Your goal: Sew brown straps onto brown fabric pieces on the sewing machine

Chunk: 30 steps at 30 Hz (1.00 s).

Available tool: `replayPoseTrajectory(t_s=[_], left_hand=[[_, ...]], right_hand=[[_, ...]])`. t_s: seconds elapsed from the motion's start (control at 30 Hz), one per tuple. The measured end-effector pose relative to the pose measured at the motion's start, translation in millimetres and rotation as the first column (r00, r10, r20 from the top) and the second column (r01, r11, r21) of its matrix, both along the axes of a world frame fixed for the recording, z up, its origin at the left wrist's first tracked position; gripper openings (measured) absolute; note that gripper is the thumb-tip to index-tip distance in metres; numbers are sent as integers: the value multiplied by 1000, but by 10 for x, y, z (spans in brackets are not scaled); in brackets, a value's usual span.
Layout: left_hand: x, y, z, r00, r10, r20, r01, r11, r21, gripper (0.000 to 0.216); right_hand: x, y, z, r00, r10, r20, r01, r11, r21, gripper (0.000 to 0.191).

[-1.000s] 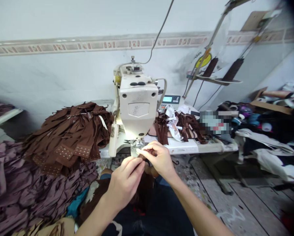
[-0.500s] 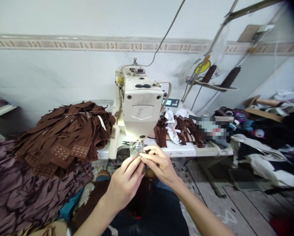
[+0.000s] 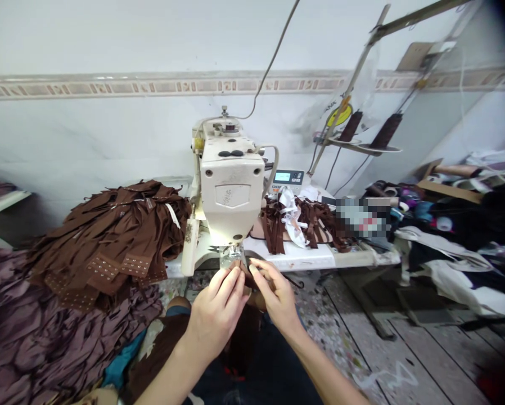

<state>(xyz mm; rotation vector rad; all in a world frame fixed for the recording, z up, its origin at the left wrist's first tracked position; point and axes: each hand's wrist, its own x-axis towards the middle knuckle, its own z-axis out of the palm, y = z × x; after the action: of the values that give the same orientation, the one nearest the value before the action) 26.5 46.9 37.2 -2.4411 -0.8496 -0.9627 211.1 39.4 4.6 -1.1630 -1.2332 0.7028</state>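
Note:
A cream sewing machine (image 3: 231,188) stands on a white table (image 3: 315,257) in front of me. Both my hands meet just below its presser foot (image 3: 232,254). My left hand (image 3: 216,312) pinches a small brown fabric piece (image 3: 240,269) with fingers closed on it. My right hand (image 3: 275,295) grips the same piece from the right side, fingers pressed together. The brown piece lies at the needle area and hangs down toward my lap.
A big heap of brown fabric pieces (image 3: 113,236) lies left of the machine, with mauve fabric (image 3: 33,332) below it. Brown straps and white scraps (image 3: 303,222) sit right of the machine. Thread cones (image 3: 385,132) hang on a stand; clutter (image 3: 446,225) fills the right.
Both hands have shifted slightly forward, bringing the brown piece under the presser foot. The camera view has swung a little.

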Motion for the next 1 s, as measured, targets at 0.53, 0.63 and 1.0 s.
replayPoseTrajectory(t_s=[0.53,0.63,1.0], left_hand=[[56,95,-47,999,31,8,-30,994,-109,41],[42,104,-59,999,27,41,-22,992,-121,41],[-126,-668,-473,983,-43,178,68,989,-132,37]], right_hand=[[43,123,-82,964,123,-238,-165,972,-166,40],[28,75,-161,949,95,-302,-163,964,-210,43],[153,50,-224,863,25,-505,-189,942,-277,44]])
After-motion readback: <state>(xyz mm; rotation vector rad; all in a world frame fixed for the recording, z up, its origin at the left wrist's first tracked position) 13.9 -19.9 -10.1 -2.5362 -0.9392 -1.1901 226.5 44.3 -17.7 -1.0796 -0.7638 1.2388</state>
